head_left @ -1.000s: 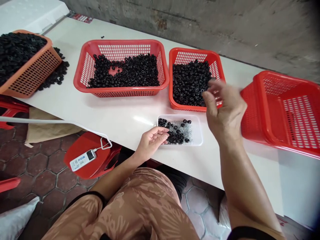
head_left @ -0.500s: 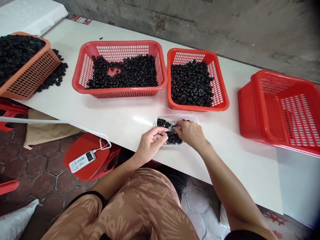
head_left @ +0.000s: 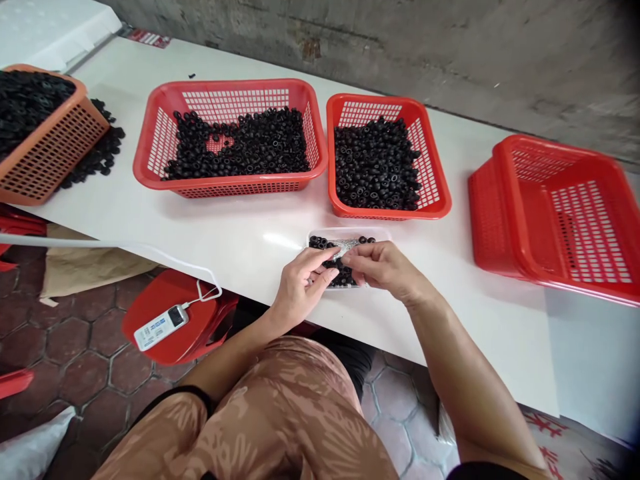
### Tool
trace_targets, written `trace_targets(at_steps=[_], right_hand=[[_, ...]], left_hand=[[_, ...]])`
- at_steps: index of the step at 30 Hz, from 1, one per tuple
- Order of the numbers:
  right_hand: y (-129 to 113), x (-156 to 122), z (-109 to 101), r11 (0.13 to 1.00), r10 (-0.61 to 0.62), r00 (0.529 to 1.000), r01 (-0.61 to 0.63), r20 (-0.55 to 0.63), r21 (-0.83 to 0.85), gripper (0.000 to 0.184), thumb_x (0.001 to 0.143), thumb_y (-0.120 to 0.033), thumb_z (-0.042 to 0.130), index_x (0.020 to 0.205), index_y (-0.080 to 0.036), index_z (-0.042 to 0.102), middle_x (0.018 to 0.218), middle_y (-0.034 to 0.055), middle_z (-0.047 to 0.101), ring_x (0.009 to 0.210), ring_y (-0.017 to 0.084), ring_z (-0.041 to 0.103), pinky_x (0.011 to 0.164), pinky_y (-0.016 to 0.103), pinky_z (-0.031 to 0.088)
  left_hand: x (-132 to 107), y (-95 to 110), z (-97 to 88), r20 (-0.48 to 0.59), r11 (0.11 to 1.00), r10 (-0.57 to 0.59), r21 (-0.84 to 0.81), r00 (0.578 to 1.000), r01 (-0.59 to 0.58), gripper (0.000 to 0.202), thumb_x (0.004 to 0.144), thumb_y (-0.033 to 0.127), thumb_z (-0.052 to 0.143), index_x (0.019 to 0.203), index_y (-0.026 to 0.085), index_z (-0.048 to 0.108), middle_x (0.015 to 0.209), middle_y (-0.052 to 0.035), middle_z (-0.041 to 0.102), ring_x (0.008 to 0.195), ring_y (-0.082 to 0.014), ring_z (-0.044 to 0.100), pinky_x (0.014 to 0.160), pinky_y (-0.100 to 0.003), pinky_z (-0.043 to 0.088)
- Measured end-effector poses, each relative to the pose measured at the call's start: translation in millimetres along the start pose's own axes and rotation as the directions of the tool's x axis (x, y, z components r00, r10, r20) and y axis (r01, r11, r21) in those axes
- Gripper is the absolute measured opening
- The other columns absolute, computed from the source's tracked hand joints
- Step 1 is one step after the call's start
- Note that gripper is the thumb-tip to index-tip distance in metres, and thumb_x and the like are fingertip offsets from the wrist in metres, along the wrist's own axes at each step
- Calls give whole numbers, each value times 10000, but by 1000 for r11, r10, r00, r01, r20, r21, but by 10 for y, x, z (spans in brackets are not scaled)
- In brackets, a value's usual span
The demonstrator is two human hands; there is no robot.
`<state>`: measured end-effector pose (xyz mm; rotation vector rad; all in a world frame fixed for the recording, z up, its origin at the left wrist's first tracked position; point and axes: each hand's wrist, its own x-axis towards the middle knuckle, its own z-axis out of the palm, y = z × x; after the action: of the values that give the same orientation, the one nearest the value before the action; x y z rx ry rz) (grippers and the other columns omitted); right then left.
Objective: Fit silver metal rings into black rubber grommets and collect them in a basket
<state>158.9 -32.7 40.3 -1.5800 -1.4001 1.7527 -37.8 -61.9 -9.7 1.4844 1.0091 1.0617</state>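
Fingers of the left hand and right hand pinch closed, their hold hidden, above black rubber rings in a clear plastic tray.

The person wears a peach-brown leaf-patterned garment with black-trimmed sleeves.

Left hand, right hand above tray

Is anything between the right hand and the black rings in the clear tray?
Nothing visible: the right hand is already over the clear plastic tray, right above the black rings, with its fingers at the silvery pieces among them.
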Motion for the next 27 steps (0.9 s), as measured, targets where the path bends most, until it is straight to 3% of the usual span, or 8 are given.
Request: trace_targets(at_steps=[4,7,9,11,14,17,24,27], right_hand=[[48,-30,66,996,-33,993,23,116,82,550,783,-706,708,775,-157,676,495,-33,545,405,52,258,417,229,180],[151,2,9,973,-171,984,161,-48,-163,447,909,-595,622,845,-164,725,600,4,632,475,94,408,479,244,320],[219,35,-42,855,-290,939,167,-186,-491,277,947,-407,606,920,-178,759,795,48,728,633,142,568,616,272,437],[264,69,-62,659,-318,925,58,-208,-750,210,946,-250,585,1007,-195,778,1013,83,756,814,187,659,722,291,466],[273,109,-24,423,-206,969,-38,-137,-905,293,988,-188,517,1127,-217,773,1106,100,731,911,209,694,696,276,435],[242,131,32,313,-160,985,-10,-62,-950,325,1049,-234,453,1151,-203,760,1068,106,724,886,202,697,664,267,400],[215,171,32,279,-160,987,13,-33,-960,315,1036,-194,443,1018,-149,755,1020,118,739,835,217,706,634,281,375],[266,133,-32,404,-271,958,25,-94,-914,314,1040,-220,439,1066,-163,746,1069,116,750,901,219,713,724,283,456]], left_hand=[[11,29,27,-33,999,16,-35,999,-17,171,918,293,714,1026,170,765,1048,-70,720,821,-112,692,713,-203,578],[4,26,-4,-30,977,-144,-164,989,137,237,896,356,741,1039,167,755,975,-63,737,781,-121,701,725,-227,585],[9,27,-30,-5,932,-259,-263,966,249,285,879,387,749,1047,157,744,910,-56,745,732,-123,701,702,-238,585],[21,35,-45,13,894,-324,-323,946,311,313,859,397,758,1053,152,737,875,-52,751,691,-119,692,665,-237,576],[35,48,-46,39,871,-352,-353,935,342,348,845,405,766,1082,152,735,879,-55,765,669,-111,685,641,-232,565],[35,44,-39,65,862,-360,-358,931,359,360,845,431,769,1068,150,735,885,-64,778,662,-111,686,639,-235,562],[25,36,-50,70,854,-370,-368,926,369,341,848,416,773,1049,144,725,892,-72,792,652,-107,688,624,-223,547],[23,39,-62,88,843,-376,-382,922,380,343,860,417,760,1054,137,717,917,-89,796,655,-112,694,625,-225,547]])
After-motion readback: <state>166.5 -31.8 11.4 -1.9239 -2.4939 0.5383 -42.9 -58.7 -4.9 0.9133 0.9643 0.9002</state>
